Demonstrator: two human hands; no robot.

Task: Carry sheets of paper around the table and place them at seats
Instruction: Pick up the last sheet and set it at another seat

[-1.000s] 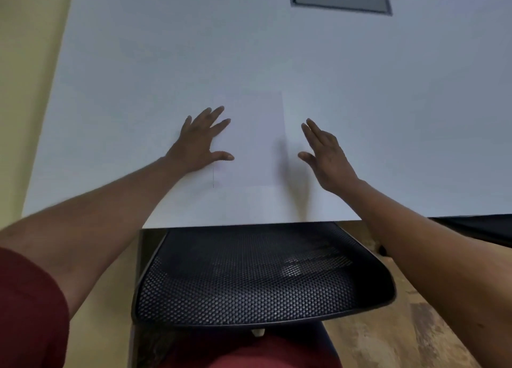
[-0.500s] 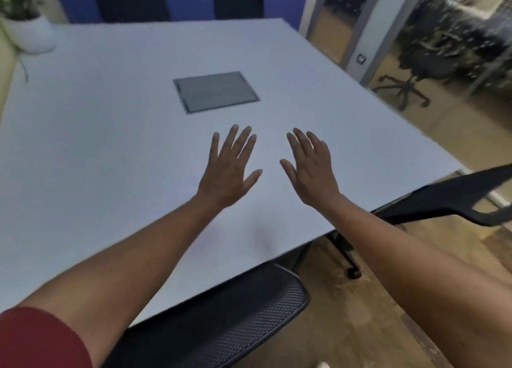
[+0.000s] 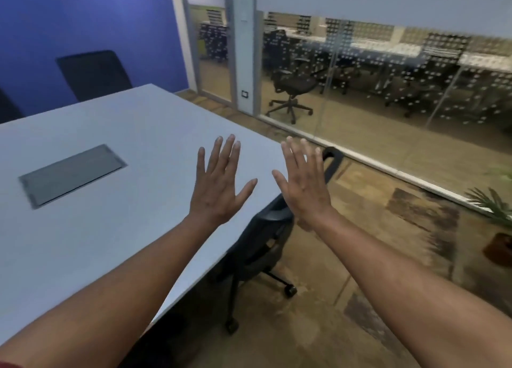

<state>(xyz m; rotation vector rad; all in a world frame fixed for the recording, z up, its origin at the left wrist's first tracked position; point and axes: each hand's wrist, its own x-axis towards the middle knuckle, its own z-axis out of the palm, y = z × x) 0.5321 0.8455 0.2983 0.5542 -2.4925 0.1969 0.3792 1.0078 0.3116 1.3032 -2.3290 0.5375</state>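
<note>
My left hand [image 3: 219,182] hovers flat above the white table [image 3: 116,134], fingers spread, holding nothing. My right hand [image 3: 303,182] is held up beside it, past the table's right edge, fingers apart and empty too. No sheet of paper shows anywhere in this view. A black office chair [image 3: 263,237] is tucked in at the table's right side, just below my right hand.
A grey hatch [image 3: 72,173] is set into the tabletop at left. Another black chair [image 3: 94,73] stands at the far end against the blue wall. A glass partition [image 3: 388,90] runs along the right; a potted plant [image 3: 496,223] sits on the patterned carpet.
My view has swung up and to the right, away from the sheet lying at the seat. Both hands have lifted off the table and stay spread and empty.
</note>
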